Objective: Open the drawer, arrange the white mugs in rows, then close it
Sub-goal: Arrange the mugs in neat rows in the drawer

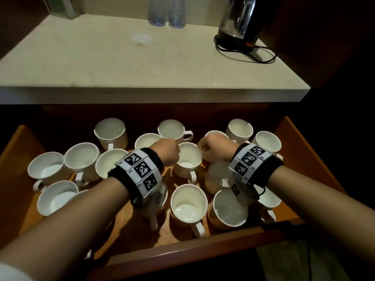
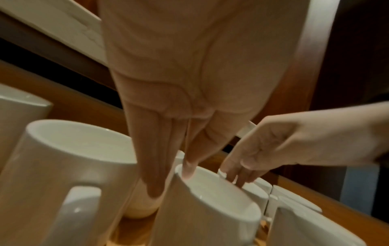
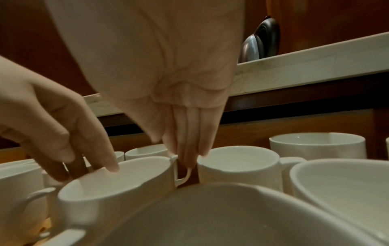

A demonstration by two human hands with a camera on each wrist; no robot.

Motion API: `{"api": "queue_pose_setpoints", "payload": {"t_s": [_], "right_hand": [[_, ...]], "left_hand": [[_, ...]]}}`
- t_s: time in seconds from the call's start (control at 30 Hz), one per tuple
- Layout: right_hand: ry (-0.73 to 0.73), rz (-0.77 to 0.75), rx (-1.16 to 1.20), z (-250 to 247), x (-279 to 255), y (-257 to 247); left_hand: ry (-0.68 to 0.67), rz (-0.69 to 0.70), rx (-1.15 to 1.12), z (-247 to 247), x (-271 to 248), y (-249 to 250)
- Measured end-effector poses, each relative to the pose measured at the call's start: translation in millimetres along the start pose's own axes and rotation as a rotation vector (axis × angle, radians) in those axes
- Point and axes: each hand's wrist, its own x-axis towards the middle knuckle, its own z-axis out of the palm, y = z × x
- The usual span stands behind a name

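a person leans over the pulled-out brown wooden drawer [image 1: 292,136] beneath a pale stone tabletop [image 1: 121,63], where glossy white ceramic mugs lie loosely scattered, not yet in rows. the landmark here is the white ceramic mug at the drawer's centre [image 1: 187,159], standing upright with its handle pointing toward the person. the left hand [image 1: 166,152] comes at it from the left; in the left wrist view its straight fingers [image 2: 187,168] drop onto the near rim, one tip just inside and the others down the outer wall. the right hand [image 1: 213,147] sits just right of that mug; in the right wrist view its fingers reach down into the narrow gap between the central mug and a neighbouring white mug [image 3: 238,164], beside a thin handle. whether either hand has truly closed round anything cannot be told; the fingers look extended, touching rather than clenched. the two hands are near each other, with the central mug between them, the left appearing the closer on its rim. more mugs stand on every side of it, several touching. judging by this, the sorting is at an early stage and the drawer has yet to be shut. a steel electric kettle [image 1: 239,19] stands behind, on the tabletop's right rear.
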Motion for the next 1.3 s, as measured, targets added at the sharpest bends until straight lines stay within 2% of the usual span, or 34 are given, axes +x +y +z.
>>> {"api": "queue_pose_setpoints", "payload": {"t_s": [0.1,0.17,0.3,0.43,0.57,0.83,1.07,1.3], "right_hand": [[0.090,0.007,0.111,-6.3,7.8,-0.8],[0.097,0.026,0.166,-10.0,14.3,-4.3],[0.036,0.053,0.203,-11.2,30.0,-10.6],[-0.042,0.049,0.143,-9.0,42.4,-12.2],[-0.061,0.033,0.161,-6.0,46.6,-6.5],[-0.106,-0.007,0.199,-1.0,51.5,-4.3],[-0.180,-0.096,0.131,7.3,54.3,-16.2],[-0.234,-0.110,0.028,8.2,49.2,-14.0]], "left_hand": [[0.114,-0.046,-0.088,-10.3,0.1,-1.9],[0.157,-0.054,-0.119,-15.0,1.1,-0.8],[0.109,-0.059,-0.167,-16.4,6.7,0.9],[0.081,-0.075,-0.208,-15.4,14.7,0.5],[0.049,-0.081,-0.220,-12.4,18.4,2.9],[0.045,-0.087,-0.246,-12.3,23.2,1.0],[0.024,-0.116,-0.291,-12.3,26.0,3.5],[0.064,-0.081,-0.209,-14.2,21.2,3.5]]}}
